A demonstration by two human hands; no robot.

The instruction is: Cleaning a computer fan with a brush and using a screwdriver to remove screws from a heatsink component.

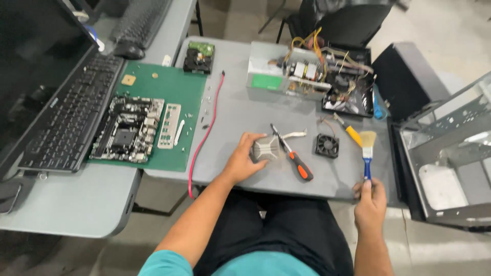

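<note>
Our left hand (240,161) grips the finned heatsink (267,149) on the tabletop (235,110); right hand (369,198) holds the paintbrush (367,148). Risk: heatsink could nudge the adjacent screwdriver (294,158) toward the tabletop's near edge.

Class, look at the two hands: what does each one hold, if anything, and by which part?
The right hand holds a blue-handled paintbrush with pale bristles by the handle's lower end. The left hand grips a grey finned metal heatsink by its left side, on the grey table.
</note>
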